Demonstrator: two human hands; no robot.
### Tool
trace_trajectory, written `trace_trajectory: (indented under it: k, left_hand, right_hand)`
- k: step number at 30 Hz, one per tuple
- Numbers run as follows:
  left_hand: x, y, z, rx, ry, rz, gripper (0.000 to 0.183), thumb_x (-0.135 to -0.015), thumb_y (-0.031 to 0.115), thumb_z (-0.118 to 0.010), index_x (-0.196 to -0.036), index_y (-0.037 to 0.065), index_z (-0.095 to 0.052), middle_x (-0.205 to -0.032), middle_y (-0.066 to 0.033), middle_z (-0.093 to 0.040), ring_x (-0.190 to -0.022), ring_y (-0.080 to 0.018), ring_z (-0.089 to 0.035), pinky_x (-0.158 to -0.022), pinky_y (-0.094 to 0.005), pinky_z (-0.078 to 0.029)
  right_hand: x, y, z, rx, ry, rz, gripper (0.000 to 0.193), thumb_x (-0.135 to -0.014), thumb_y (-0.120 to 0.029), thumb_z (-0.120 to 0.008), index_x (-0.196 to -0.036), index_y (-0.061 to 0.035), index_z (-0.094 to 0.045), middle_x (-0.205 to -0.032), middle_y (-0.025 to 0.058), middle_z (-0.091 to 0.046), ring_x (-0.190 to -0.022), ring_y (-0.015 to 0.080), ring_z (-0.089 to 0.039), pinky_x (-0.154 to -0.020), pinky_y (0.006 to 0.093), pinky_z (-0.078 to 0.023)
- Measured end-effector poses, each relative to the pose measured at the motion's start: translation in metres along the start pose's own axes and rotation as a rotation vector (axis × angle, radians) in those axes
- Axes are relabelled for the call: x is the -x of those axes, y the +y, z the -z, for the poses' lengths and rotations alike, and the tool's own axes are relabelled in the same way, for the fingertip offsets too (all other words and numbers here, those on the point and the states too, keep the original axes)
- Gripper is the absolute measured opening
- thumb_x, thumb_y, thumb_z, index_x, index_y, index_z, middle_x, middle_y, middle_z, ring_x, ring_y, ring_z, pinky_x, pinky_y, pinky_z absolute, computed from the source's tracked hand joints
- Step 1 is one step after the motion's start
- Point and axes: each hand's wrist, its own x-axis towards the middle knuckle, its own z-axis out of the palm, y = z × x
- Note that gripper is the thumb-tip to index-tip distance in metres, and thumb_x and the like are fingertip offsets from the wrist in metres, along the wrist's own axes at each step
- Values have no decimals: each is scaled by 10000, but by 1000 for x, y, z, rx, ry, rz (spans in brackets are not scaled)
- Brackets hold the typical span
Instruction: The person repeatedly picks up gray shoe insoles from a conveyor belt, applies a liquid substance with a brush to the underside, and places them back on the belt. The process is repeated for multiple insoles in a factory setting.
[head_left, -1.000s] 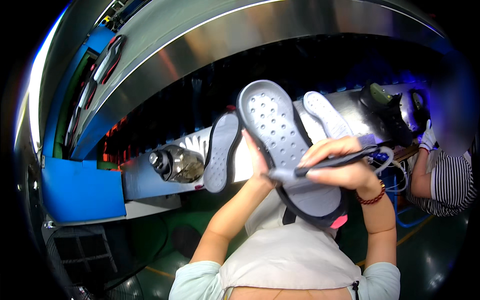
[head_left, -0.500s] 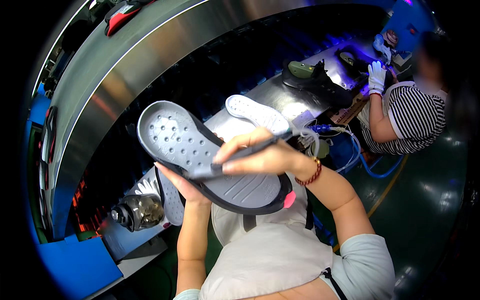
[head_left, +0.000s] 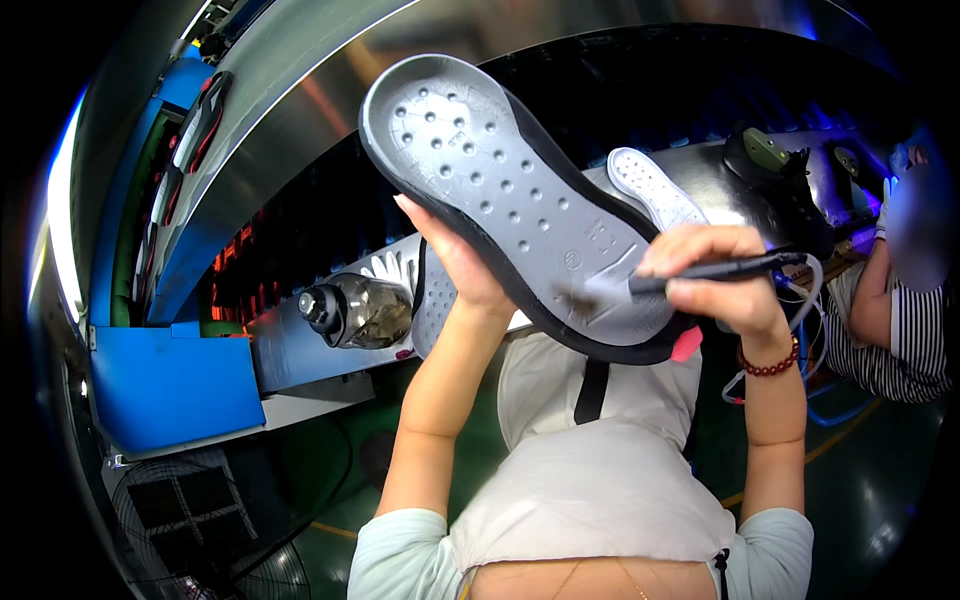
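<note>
A grey shoe sole (head_left: 500,190) with a black rim, dimples at its far end and a pink tab (head_left: 687,344) at its near end is held up before me. My left hand (head_left: 465,262) grips its left edge, with the fingers partly hidden underneath. In my right hand (head_left: 715,285) is a brush (head_left: 725,270) with a black handle and a pale tube running from its back end. Its blurred bristles lie over the sole's inner face, at the ridged part near the pink tab.
On the metal bench stand a dark-capped bottle (head_left: 372,312), a white glove (head_left: 388,267), another grey sole (head_left: 433,305), a white sole (head_left: 650,188) and black shoes (head_left: 775,190). A curved conveyor (head_left: 245,130) runs behind. A striped-shirted co-worker (head_left: 915,340) is at right, a fan (head_left: 205,520) lower left.
The brush has passed from the sole's middle toward the pink-tabbed end. The sole now sits higher and further right in view, and the whole view has shifted left.
</note>
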Motion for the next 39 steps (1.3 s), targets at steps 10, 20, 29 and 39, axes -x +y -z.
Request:
trace_trajectory:
  k: [10,20,29,39]
  left_hand:
    - [-8,14,2,-79,-19,-94,903,-781,760,-192,-1365,77,-278,-1280,-223,-425,-1131,-380,-457,-975,-483,-364]
    - [-11,25,0,-144,-39,-90,914,-778,761,-204,-1369,66,-267,-1284,-232,-420,-1139,-382,-454,-985,-489,-354]
    - [-21,51,-21,-40,-122,-148,813,-842,670,-284,-1359,42,-294,-1324,-199,-400,-1174,-392,-424,-1008,-488,-326]
    - [44,-10,-3,182,-173,-79,844,-793,686,-341,-1323,29,-342,-1299,-138,-435,-1150,-267,-458,-974,-416,-371]
  right_hand:
    - [16,10,9,140,-45,-31,143,-686,68,-643,-817,16,-622,-871,140,-636,-876,214,-608,-796,315,-480]
    - [28,11,10,255,-40,-18,155,-694,69,-644,-831,3,-618,-879,139,-633,-879,213,-606,-796,314,-480]
    - [20,5,21,84,28,23,166,-683,38,-629,-848,23,-641,-863,161,-655,-899,224,-597,-873,341,-425]
    - [12,3,-39,80,105,2,171,-716,56,-638,-881,28,-607,-960,180,-640,-874,191,-598,-827,296,-460]
